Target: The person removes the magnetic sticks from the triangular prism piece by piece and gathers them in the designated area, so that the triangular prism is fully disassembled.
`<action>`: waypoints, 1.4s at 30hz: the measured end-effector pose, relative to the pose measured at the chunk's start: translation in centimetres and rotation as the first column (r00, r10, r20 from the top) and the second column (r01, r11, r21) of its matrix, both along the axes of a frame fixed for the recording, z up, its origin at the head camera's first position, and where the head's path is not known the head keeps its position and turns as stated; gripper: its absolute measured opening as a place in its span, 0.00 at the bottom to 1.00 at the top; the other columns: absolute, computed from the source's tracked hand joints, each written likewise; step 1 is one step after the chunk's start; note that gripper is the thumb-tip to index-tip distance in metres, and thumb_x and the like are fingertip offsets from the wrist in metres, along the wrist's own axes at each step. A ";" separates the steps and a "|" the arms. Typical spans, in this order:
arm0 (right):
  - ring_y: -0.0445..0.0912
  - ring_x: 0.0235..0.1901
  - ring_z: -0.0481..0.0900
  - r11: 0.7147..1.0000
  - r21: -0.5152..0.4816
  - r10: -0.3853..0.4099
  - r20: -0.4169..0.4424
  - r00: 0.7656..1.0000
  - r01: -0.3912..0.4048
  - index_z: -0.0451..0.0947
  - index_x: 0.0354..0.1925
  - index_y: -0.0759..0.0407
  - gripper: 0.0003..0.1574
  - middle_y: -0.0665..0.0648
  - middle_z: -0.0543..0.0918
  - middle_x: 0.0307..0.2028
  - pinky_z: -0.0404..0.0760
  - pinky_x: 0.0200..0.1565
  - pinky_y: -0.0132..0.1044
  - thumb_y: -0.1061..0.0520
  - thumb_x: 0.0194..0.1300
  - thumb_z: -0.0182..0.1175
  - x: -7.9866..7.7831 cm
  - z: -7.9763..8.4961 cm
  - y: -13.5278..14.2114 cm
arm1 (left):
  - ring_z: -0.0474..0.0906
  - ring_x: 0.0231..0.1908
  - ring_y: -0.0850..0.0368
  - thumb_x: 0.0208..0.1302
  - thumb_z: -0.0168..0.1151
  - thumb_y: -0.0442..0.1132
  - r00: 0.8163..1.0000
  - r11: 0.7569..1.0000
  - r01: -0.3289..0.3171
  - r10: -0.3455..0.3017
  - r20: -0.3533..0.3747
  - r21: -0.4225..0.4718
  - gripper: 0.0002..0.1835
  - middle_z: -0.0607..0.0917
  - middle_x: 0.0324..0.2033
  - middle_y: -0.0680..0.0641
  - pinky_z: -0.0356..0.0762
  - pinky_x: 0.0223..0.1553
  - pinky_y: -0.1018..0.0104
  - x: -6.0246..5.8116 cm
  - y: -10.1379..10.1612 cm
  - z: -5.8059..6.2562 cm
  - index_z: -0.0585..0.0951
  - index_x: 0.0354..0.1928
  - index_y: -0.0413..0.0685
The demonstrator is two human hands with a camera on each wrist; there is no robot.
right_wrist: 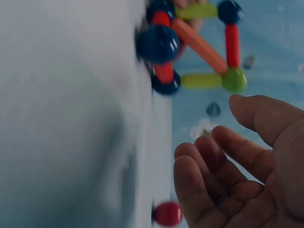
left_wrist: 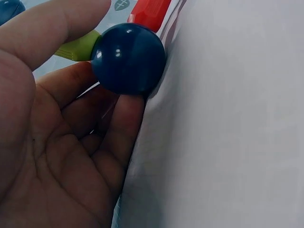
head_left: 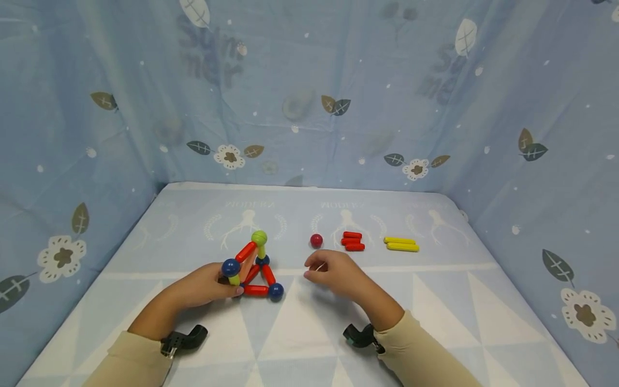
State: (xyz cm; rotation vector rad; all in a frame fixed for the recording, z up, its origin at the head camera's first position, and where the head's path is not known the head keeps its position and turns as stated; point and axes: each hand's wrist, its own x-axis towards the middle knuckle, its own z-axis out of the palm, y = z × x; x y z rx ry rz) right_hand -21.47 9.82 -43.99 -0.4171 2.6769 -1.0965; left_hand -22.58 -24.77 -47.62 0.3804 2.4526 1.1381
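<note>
A toy frame built from rods and balls stands on the left part of the table. Its base is a triangle of red rods with blue balls at the corners. Yellow-green rods rise from two corners to a raised blue ball and a light green ball. A red rod joins these on top, and an orange rod runs diagonally below it. My left hand grips the frame's left corner, fingers round a blue ball. My right hand hovers right of the frame, fingers loosely bent, holding nothing.
Beyond my right hand lie a dark red ball, several short red rods and two longer yellow rods. A patterned cloth covers the table. Blue curtains hang behind it and on both sides.
</note>
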 end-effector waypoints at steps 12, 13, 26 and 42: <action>0.41 0.43 0.80 0.977 0.122 0.163 0.091 0.982 -0.173 0.79 0.54 0.41 0.24 0.46 0.86 0.47 0.81 0.45 0.39 0.45 0.63 0.76 -0.2 -0.9 -7.1 | 0.74 0.39 0.50 0.66 0.73 0.49 0.999 0.997 0.030 -0.027 -0.040 0.076 0.25 0.82 0.41 0.47 0.68 0.39 0.56 0.3 -0.6 -0.1 0.82 0.59 0.43; 0.41 0.43 0.80 0.978 0.119 0.161 0.088 0.983 -0.171 0.79 0.53 0.41 0.23 0.46 0.86 0.47 0.81 0.45 0.40 0.46 0.63 0.76 -0.3 -0.9 -7.3 | 0.74 0.39 0.49 0.66 0.73 0.49 0.999 0.996 0.034 -0.030 -0.042 0.087 0.25 0.82 0.41 0.46 0.68 0.39 0.56 0.2 -0.6 0.0 0.82 0.59 0.43; 0.47 0.38 0.79 0.993 -0.104 -0.046 0.045 0.998 0.051 0.82 0.47 0.46 0.12 0.48 0.83 0.44 0.80 0.35 0.39 0.55 0.66 0.69 -0.9 -1.3 -5.9 | 0.76 0.59 0.45 0.68 0.69 0.56 0.997 0.997 0.024 -0.018 -0.075 0.077 0.34 0.80 0.67 0.42 0.76 0.57 0.43 -0.6 -0.2 0.3 0.77 0.70 0.45; 0.50 0.39 0.78 0.970 -0.214 -0.102 0.073 0.992 0.115 0.80 0.50 0.46 0.15 0.53 0.83 0.43 0.80 0.38 0.40 0.53 0.66 0.72 -1.8 -2.4 -4.8 | 0.79 0.54 0.45 0.65 0.73 0.54 0.985 0.989 -0.139 0.134 -0.106 -0.045 0.46 0.80 0.60 0.37 0.83 0.47 0.55 -1.1 -1.4 0.2 0.66 0.77 0.40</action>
